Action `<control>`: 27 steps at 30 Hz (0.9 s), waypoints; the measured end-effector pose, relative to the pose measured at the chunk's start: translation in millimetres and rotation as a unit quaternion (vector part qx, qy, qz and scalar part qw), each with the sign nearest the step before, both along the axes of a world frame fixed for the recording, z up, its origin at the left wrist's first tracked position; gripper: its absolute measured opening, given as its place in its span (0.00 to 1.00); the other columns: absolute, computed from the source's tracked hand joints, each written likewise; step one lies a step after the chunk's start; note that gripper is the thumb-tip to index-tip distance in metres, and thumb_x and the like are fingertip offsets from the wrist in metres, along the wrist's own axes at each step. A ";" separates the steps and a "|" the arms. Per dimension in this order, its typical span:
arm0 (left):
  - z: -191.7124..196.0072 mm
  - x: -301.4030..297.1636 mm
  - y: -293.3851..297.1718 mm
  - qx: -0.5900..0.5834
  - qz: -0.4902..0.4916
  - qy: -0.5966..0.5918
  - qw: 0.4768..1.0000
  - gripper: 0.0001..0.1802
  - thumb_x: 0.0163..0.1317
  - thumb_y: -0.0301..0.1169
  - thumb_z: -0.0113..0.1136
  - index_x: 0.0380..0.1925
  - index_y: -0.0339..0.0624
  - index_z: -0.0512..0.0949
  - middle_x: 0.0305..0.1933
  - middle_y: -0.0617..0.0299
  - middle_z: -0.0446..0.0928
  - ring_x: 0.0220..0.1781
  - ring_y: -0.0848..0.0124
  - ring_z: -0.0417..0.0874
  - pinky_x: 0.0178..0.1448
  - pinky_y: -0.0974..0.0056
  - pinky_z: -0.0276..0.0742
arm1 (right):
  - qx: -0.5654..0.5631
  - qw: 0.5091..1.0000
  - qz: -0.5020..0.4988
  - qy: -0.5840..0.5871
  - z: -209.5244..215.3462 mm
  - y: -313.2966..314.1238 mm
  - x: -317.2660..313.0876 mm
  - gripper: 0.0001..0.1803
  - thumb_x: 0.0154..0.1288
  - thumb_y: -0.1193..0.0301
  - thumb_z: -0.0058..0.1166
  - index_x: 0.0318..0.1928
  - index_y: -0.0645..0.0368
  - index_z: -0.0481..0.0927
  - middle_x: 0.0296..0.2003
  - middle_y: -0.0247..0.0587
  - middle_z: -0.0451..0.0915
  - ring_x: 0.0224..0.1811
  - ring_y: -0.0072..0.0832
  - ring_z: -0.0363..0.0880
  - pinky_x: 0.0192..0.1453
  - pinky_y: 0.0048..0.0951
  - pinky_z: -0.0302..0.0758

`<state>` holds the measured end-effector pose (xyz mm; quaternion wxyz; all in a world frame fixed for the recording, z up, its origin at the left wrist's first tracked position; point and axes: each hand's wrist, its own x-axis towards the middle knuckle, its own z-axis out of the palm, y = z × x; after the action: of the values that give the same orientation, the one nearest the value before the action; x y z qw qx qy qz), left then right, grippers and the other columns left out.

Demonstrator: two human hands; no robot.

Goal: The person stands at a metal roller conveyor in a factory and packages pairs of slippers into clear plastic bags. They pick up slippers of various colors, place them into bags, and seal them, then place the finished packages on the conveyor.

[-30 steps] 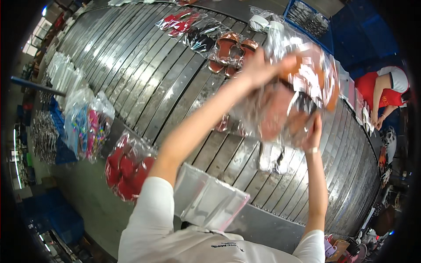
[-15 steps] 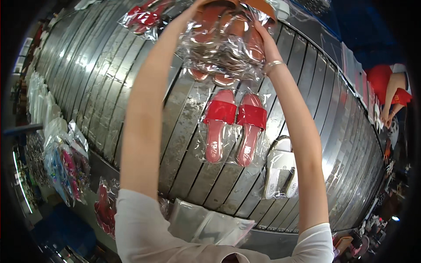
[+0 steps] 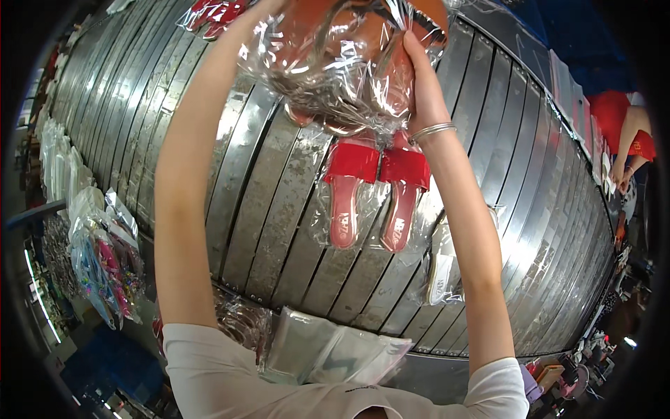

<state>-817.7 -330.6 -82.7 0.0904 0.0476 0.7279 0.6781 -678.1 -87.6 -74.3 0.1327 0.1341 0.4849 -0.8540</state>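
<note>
At twelve o'clock, the half-closed right hand (image 3: 424, 85) grips bagged brown sandals (image 3: 342, 49); the left hand's hold is unseen. Apparently a carrying step; the next move calls for steady support.

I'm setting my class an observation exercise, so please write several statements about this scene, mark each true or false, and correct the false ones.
1. The right grip holds clear-bagged brown sandals. True.
2. A thin silvery metal bracelet circles the right wrist. True.
3. Flat red-strapped slippers lie on a slatted grey metal surface. True.
4. The red-strapped slippers are unwrapped. False: they are in clear plastic.
5. Flat white slippers lie left of the red-strapped slippers. False: they lie to the right.
</note>
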 end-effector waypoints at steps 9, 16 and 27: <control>-10.8 11.4 14.4 -0.031 0.007 0.007 0.999 0.36 0.56 0.55 0.56 0.56 0.39 0.69 0.49 0.58 0.76 0.49 0.69 0.76 0.56 0.65 0.69 | 0.209 0.974 0.051 0.064 -25.9 20.6 -40.5 0.31 0.55 0.44 0.55 0.49 0.56 0.77 0.41 0.30 0.80 0.42 0.19 0.78 0.45 0.20 0.72; -19.2 12.0 2.9 -0.047 0.025 0.012 0.999 0.37 0.55 0.55 0.57 0.57 0.38 0.68 0.49 0.57 0.77 0.50 0.68 0.76 0.57 0.64 0.68 | 0.031 0.994 0.103 0.008 1.2 23.7 -47.4 0.20 0.61 0.58 0.55 0.46 0.60 0.77 0.37 0.36 0.81 0.34 0.23 0.80 0.39 0.21 0.78; -42.0 23.0 30.4 -0.081 0.033 0.026 0.996 0.39 0.54 0.55 0.58 0.58 0.37 0.66 0.49 0.55 0.77 0.50 0.66 0.76 0.58 0.63 0.68 | -0.030 0.996 0.047 0.075 -47.5 44.5 -51.3 0.19 0.63 0.58 0.53 0.47 0.59 0.76 0.39 0.35 0.80 0.39 0.23 0.79 0.46 0.24 0.75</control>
<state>-794.7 -300.2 -124.7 0.0526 0.0339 0.7834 0.6184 -729.4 -43.0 -121.8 0.1399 0.0431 0.4735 -0.8685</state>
